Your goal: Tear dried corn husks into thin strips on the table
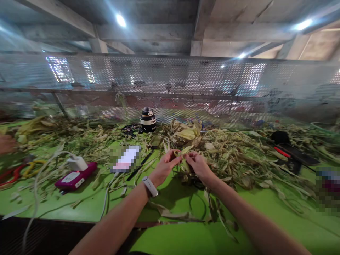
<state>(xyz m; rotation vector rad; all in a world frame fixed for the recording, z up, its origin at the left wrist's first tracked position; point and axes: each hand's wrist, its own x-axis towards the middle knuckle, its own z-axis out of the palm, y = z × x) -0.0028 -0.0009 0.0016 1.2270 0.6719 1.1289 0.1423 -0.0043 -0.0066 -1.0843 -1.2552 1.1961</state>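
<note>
My left hand, with a pale watch band on its wrist, is closed on a strip of yellow-green corn husk. On the other side my right hand pinches the same husk, thumb and fingers pressed together. The two hands almost meet above the green tabletop. Just beyond them lies a heap of dry husks, topped by a broad yellow husk. Below my hands hang some husk ends and a dark loop that I cannot make out clearly.
A black bottle stands at the back before a perforated metal screen. Left are a lit phone, a magenta power strip with a white charger, and scissors. Another person's hand shows far left.
</note>
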